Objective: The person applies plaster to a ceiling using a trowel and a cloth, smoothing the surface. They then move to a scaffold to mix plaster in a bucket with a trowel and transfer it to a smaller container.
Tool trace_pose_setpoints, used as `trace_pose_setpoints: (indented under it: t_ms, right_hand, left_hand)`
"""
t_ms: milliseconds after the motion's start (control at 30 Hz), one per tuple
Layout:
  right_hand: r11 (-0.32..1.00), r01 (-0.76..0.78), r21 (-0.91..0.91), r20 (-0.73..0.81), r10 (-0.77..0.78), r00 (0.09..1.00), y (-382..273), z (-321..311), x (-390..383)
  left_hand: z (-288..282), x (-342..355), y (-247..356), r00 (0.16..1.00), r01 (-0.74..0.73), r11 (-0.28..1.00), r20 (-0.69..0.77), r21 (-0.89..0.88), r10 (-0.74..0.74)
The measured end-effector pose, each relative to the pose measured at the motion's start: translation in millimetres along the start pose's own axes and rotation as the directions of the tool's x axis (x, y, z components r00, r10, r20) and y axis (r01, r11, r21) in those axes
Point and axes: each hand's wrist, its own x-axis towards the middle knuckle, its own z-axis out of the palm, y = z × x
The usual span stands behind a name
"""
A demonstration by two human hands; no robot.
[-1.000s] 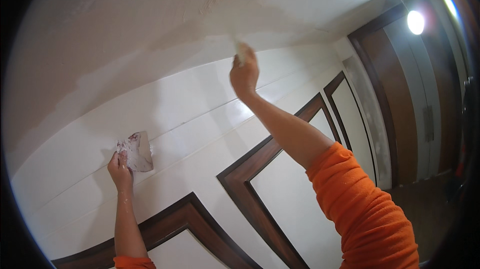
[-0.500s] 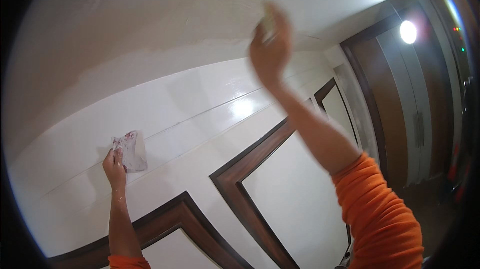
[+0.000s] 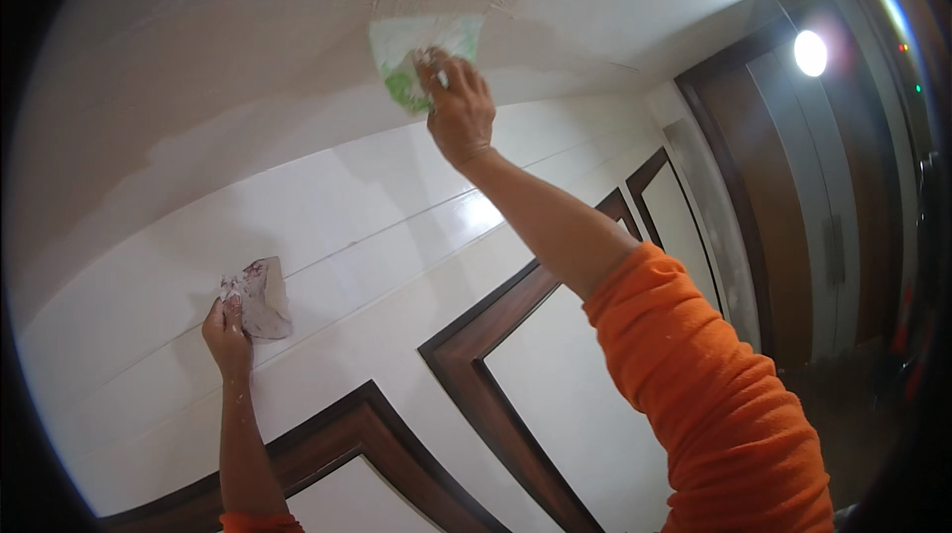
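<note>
Right hand (image 3: 461, 115) swung left; scraper (image 3: 404, 44) wide edge uppermost, crosswise.

Open space lay between the left hand (image 3: 229, 337) and right hand (image 3: 460, 105), left of centre; the ceiling (image 3: 248, 47) barred the top; a lamp (image 3: 810, 53) hung upper right.

We're looking out from the wearer's own head, through the left of two fisheye lenses, facing the wall (image 3: 347, 191) with the ceiling (image 3: 248, 57) filling the top! The view leans, the ceiling line climbing to the right. Left hand (image 3: 228, 337) and right hand (image 3: 462, 115) sit near, forearms rising from below; the tall doors (image 3: 769, 206) stand farther off, right, edges bowing toward the dark rim.
</note>
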Motion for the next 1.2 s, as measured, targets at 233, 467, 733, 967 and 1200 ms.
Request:
trace_pose_setpoints:
  t_ms: [233, 467, 733, 967, 1200]
  right_hand:
    - [0.592, -0.758, 0.274, 0.151, 0.752, 0.642, 19, -15, -27]
    - [0.607, -0.658, 0.446, 0.006, 0.733, 0.680, -75, -13, 61]
    - [-0.339, -0.686, 0.644, 0.529, 0.845, 0.078, 58, -7, 4]
    - [0.100, -0.705, 0.703, 0.339, 0.823, 0.456, -37, -34, 79]
    - [0.810, -0.405, 0.424, 0.155, 0.376, 0.914, -100, -74, 35]
  left_hand:
    - [-14, 3, -10, 0.996, -0.087, 0.995, -0.026, 0.049, 0.089]
    - [-22, 5, -25, 1.000, -0.015, 0.985, 0.009, 0.174, 0.014]
    - [-2, 7, -23, 0.994, -0.106, 0.993, -0.011, 0.042, 0.106]
    - [-23, 6, -16, 0.994, -0.104, 0.976, -0.018, 0.192, 0.110]
    - [-11, 10, -20, 0.992, -0.119, 0.981, -0.014, 0.153, 0.122]
